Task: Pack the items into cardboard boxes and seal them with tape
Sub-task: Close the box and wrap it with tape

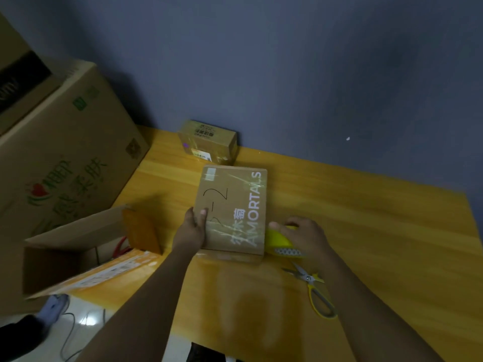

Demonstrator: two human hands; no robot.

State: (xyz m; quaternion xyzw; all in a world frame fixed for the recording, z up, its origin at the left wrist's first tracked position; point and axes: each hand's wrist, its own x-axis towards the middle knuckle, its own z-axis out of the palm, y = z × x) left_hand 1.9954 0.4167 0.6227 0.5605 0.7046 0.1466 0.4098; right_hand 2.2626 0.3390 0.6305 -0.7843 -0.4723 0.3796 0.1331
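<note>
So the flat cardboard box [233, 209] printed AMORTALS sits flat in the middle of the yellow wooden table [366, 231], with shiny clear tape already across its top. The left hand [192, 227] pins it down at the near-left edge, thumb on the lid, fingers along the side. The right hand [300, 235] is wrapped around a yellow tape dispenser [281, 242], pressed right against the box's right side. Scissors [312, 288] lie on the table just in front of that hand. A smaller taped box [209, 142] sits further back by the wall, and an open carton [86, 246] stands off to the left.
</note>
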